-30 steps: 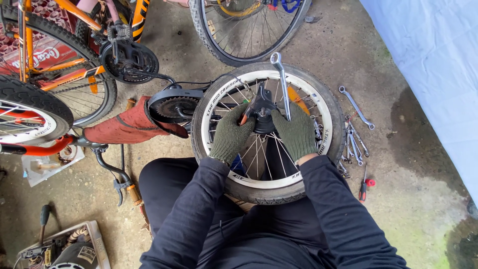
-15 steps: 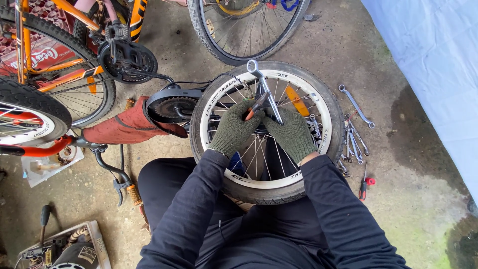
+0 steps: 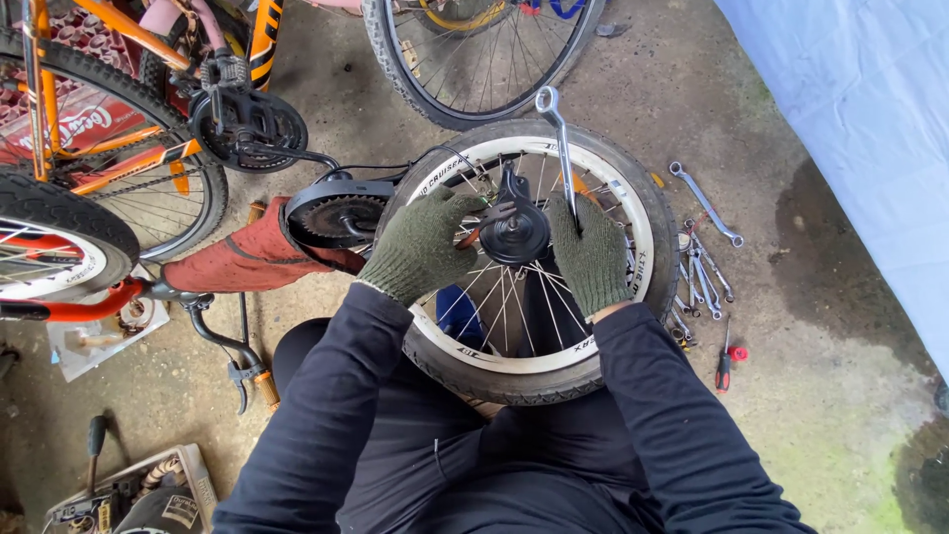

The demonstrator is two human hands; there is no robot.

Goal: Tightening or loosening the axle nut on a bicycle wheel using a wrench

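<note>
The bicycle wheel [image 3: 514,356] lies flat on the person's lap. At its hub [image 3: 514,232], the gloved left hand [image 3: 420,245] closes on a small tool. The gloved right hand [image 3: 591,252] grips a wrench [image 3: 559,148] rising from the hub. Loose wrenches [image 3: 704,267] lie right of the wheel.

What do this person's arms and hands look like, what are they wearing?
Both arms are covered to the wrist in long, dark navy sleeves of plain fabric with no markings. The left hand and the right hand each wear a knitted glove of dull olive green with a ribbed cuff. No bare parts show.
</note>
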